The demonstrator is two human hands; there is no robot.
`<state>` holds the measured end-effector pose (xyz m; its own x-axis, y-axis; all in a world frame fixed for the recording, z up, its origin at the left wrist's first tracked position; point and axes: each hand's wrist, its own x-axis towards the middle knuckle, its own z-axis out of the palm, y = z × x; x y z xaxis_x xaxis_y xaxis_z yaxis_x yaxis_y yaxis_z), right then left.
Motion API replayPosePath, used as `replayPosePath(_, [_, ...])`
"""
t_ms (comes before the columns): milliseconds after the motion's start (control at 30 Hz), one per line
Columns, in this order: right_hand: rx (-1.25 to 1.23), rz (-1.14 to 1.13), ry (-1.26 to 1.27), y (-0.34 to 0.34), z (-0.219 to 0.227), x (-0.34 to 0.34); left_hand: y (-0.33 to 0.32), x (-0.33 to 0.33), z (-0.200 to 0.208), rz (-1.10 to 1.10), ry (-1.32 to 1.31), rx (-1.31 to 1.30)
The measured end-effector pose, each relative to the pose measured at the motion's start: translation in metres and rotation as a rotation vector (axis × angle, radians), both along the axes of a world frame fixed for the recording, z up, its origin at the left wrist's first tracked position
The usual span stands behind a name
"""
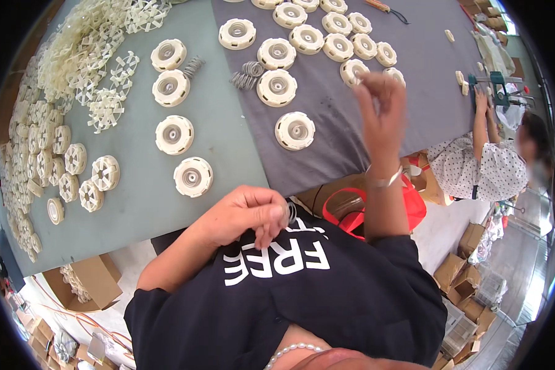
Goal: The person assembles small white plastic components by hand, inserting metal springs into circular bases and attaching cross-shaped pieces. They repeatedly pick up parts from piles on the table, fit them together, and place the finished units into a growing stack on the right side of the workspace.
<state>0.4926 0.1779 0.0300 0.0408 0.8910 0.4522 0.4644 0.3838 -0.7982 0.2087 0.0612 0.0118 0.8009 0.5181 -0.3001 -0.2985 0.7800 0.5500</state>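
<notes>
My left hand (243,214) is curled close to my chest, its fingertips pinched on a small metal coil spring (289,213). My right hand (382,111) is raised above the grey table, fingers bent and slightly blurred; I cannot see anything in it. A silver bangle sits on that wrist. Just left of the right hand lies a cream round plastic disc (295,130) with a notched rim. A loose pile of springs (246,73) lies farther back on the grey mat (327,148).
Several more cream discs (192,176) lie across the light green table top (135,203). Heaps of cream spoked wheels (86,55) fill the left. A red bag (351,213) hangs under the edge. Another person in a dotted top (475,166) works at the right. Cardboard boxes (89,280) stand below.
</notes>
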Motion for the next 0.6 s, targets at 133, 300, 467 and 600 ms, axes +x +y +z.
replayPosePath(133, [0.125,-0.148,-0.529,0.056,-0.013,0.056,0.006,0.004,-0.007,0.010,0.076,0.015])
replayPosePath(300, [-0.197,-0.016,-0.116,0.039,-0.024,0.044,0.007,0.003,-0.008,0.056,0.111,0.057])
replayPosePath(467, [0.037,0.186,-0.295,-0.008,0.000,-0.012,0.011,0.007,-0.004,0.162,0.156,0.045])
replayPosePath(600, [-0.139,0.621,-0.021,-0.050,0.009,-0.036,0.018,0.013,-0.004,0.178,0.142,0.078])
